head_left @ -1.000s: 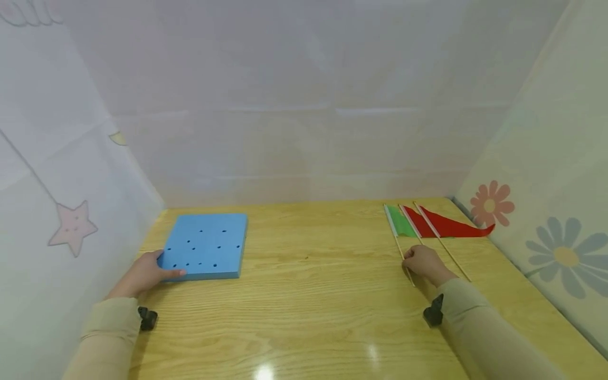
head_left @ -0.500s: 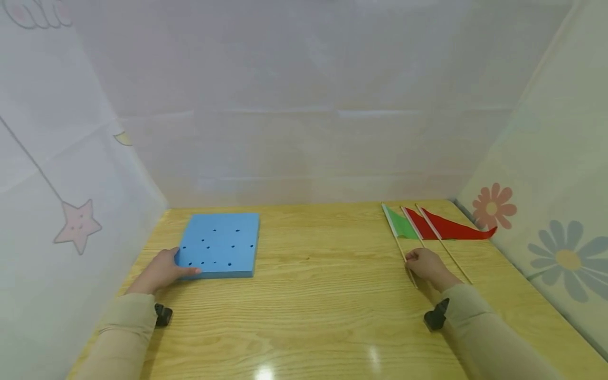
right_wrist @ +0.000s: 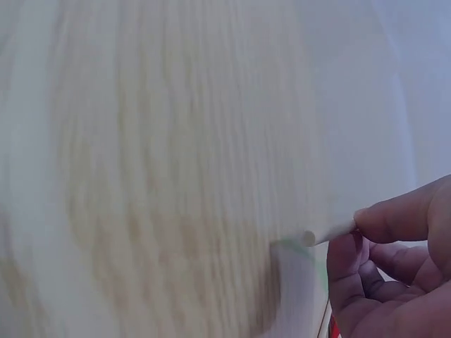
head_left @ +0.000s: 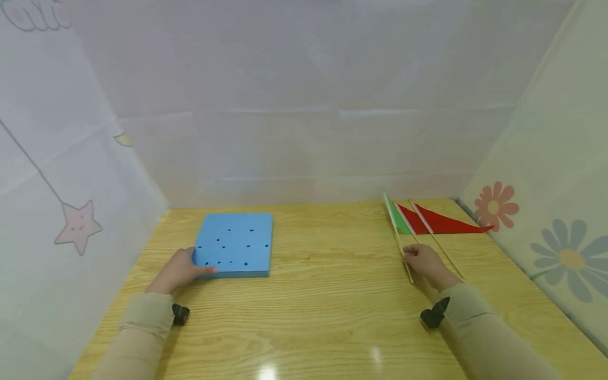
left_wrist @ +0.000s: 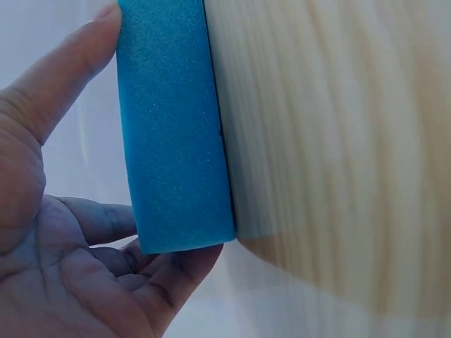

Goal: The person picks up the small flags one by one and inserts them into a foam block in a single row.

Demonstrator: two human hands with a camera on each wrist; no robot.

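Observation:
A square blue foam block with several small holes in its top lies flat on the table, left of the middle. My left hand grips its near left corner: the thumb lies at the top edge and the other fingers curl at the side, as the left wrist view of the foam shows. At the right, my right hand pinches the lower part of the stick of a green flag. The far end of that flag is tilted up off the table. In the right wrist view the stick's end pokes out from thumb and fingertip.
Two red pennants on thin sticks lie beside the green flag, close to the right cloth wall. Wood-grain table stretches between block and flags. Pale cloth closes off the back and left.
My left hand has slid the foam block to the right along the table. The green flag's far end has risen; my right hand keeps its pinch on the stick.

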